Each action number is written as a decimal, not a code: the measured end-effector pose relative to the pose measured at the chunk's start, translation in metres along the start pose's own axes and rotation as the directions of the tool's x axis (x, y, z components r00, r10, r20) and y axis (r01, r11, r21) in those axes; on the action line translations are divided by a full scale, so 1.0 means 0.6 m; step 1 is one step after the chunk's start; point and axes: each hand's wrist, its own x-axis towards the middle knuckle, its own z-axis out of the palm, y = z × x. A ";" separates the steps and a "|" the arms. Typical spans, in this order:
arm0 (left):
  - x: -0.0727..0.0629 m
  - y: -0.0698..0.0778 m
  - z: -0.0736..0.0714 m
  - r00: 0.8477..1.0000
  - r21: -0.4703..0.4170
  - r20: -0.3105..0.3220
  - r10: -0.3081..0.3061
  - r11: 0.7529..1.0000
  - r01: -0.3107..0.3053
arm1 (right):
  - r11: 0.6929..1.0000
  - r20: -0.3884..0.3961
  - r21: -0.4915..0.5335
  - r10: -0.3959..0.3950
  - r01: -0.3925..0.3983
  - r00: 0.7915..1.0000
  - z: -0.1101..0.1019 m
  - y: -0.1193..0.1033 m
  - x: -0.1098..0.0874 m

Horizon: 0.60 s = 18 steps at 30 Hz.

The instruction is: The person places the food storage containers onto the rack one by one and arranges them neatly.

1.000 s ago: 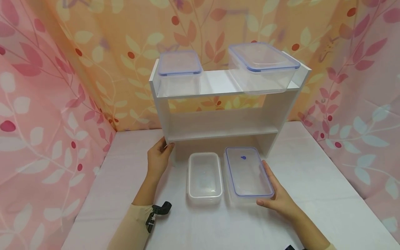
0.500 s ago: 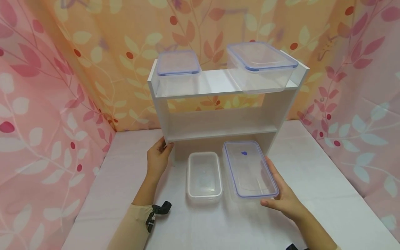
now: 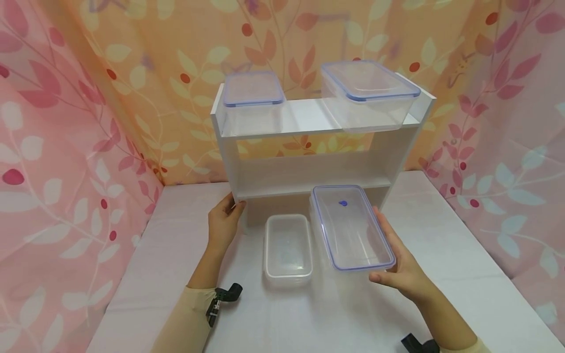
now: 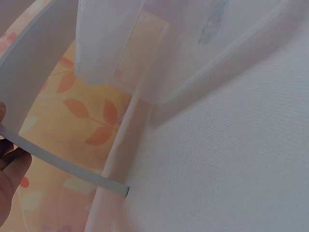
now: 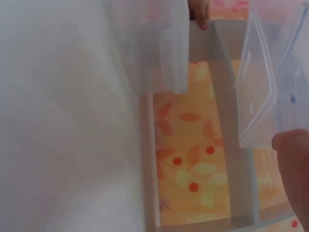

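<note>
My left hand (image 3: 223, 223) pinches the left side panel of a white two-tier shelf (image 3: 315, 190), low down near its front edge. On the right, my right hand (image 3: 403, 262) grips a clear food container (image 3: 348, 228) with a blue-rimmed lid and a small blue mark on it. The container is raised off the table, its far end in front of the lower shelf board. Its long side meets my fingers, and my thumb is at the near corner. Beside it on the table sits a smaller clear container (image 3: 289, 247) with a whitish rim.
On the top board stand two more clear containers with blue-edged lids, a small one (image 3: 253, 100) at left and a larger one (image 3: 371, 95) at right. A white cloth covers the table (image 3: 273, 321). Leaf-patterned curtains (image 3: 145, 93) close in the back and sides.
My right hand has lifted the blue-rimmed container off the table and moved it up toward the shelf. My left hand stays on the side panel, and the smaller container has not moved.
</note>
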 end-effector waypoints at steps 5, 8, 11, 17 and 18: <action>0.001 0.001 0.000 1.000 0.006 0.002 -0.017 1.000 0.017 | 0.999 -0.001 0.042 -0.014 0.014 1.000 0.000 -0.017 0.029; 0.002 -0.006 0.000 1.000 0.012 -0.001 -0.012 1.000 0.012 | 0.999 -0.016 0.047 0.000 0.000 1.000 -0.001 -0.024 0.048; 0.008 -0.028 0.000 1.000 0.025 -0.010 -0.007 1.000 0.008 | 0.998 -0.022 0.057 0.011 -0.010 1.000 -0.002 -0.027 0.067; 0.015 -0.049 0.003 0.999 0.029 -0.021 -0.031 0.999 0.031 | 0.994 -0.023 0.108 0.009 -0.006 1.000 0.000 -0.022 0.108; 0.015 -0.050 0.003 0.999 0.022 -0.022 -0.025 0.999 0.025 | 0.993 -0.026 0.115 0.012 -0.009 1.000 0.001 -0.021 0.115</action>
